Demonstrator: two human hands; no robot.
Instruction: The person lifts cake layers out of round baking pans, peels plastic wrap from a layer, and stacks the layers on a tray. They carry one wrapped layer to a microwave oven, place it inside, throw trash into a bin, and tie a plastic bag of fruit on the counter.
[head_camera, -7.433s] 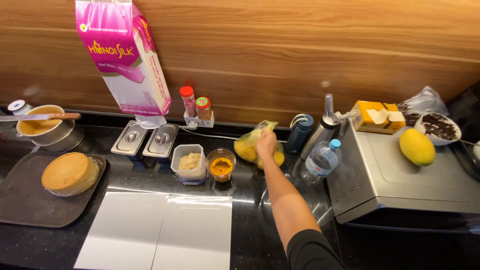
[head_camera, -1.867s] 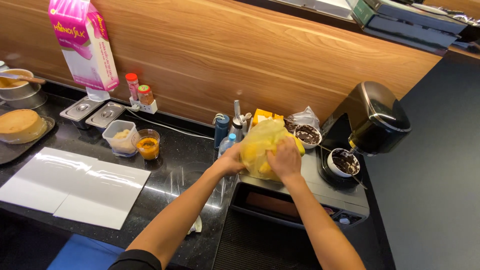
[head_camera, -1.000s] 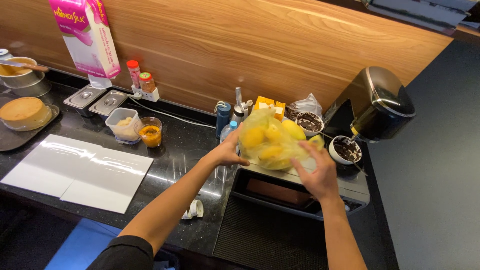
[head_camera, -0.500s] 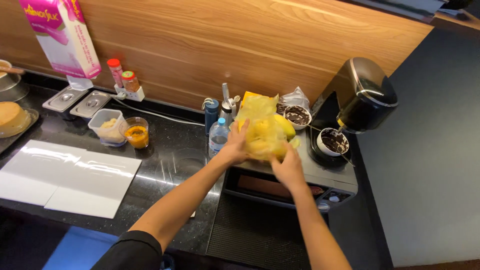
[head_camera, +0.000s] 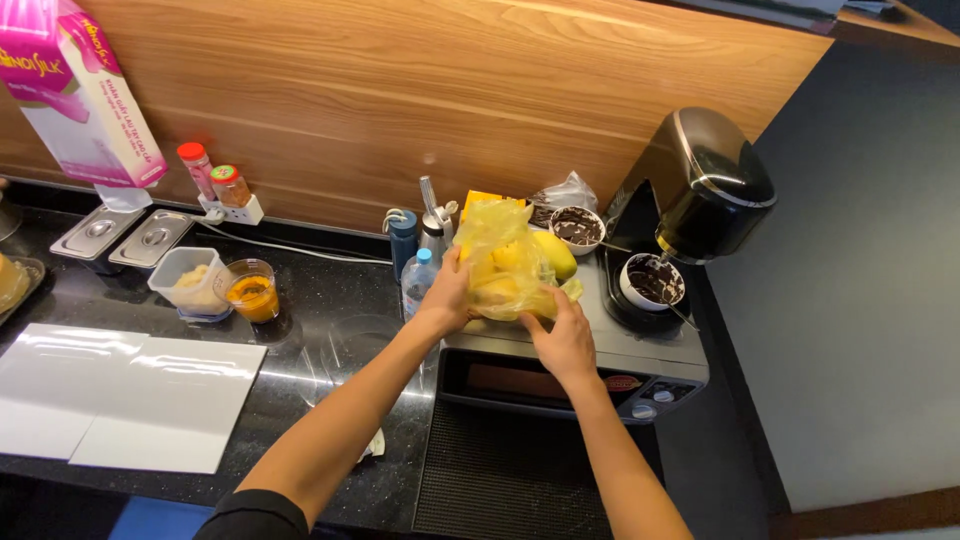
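Where the black counter (head_camera: 330, 350) begins at far left, a pink and white carton (head_camera: 75, 95) hangs against the wood-panel wall (head_camera: 420, 90). Below it: two small steel lidded pans (head_camera: 125, 236) side by side, and white sheets (head_camera: 120, 395) lying flat on the counter's near part. Two small spice jars (head_camera: 215, 183), one red-capped, one green-capped, stand on a white socket block at the wall foot. In front of them, a square plastic tub (head_camera: 188, 283) of pale crumbly stuff, touching a clear cup (head_camera: 251, 291) of orange paste.

Centre: a dark blue tumbler (head_camera: 403, 238), a steel-topped dispenser bottle (head_camera: 432, 225) and a clear water bottle (head_camera: 417, 282) with a blue cap, clustered just left of a steel microwave oven (head_camera: 590, 365).

Left hand (head_camera: 450, 295): fingers curled against the left side of a yellow plastic bag (head_camera: 505, 262), gripping it. Right hand (head_camera: 565, 335): closed on the bag's lower right edge, thumb on the plastic. The bag sits on top of the oven, near its front left, with yellow fruit inside; one mango (head_camera: 556, 254) shows at its right side.

Behind the bag: an orange box (head_camera: 480, 201), partly hidden, and a bowl (head_camera: 576, 227) of dark pieces beside a crumpled clear wrapper. Right end of the oven top: a white cup (head_camera: 650, 281) with dark contents under a black domed appliance (head_camera: 705, 185).
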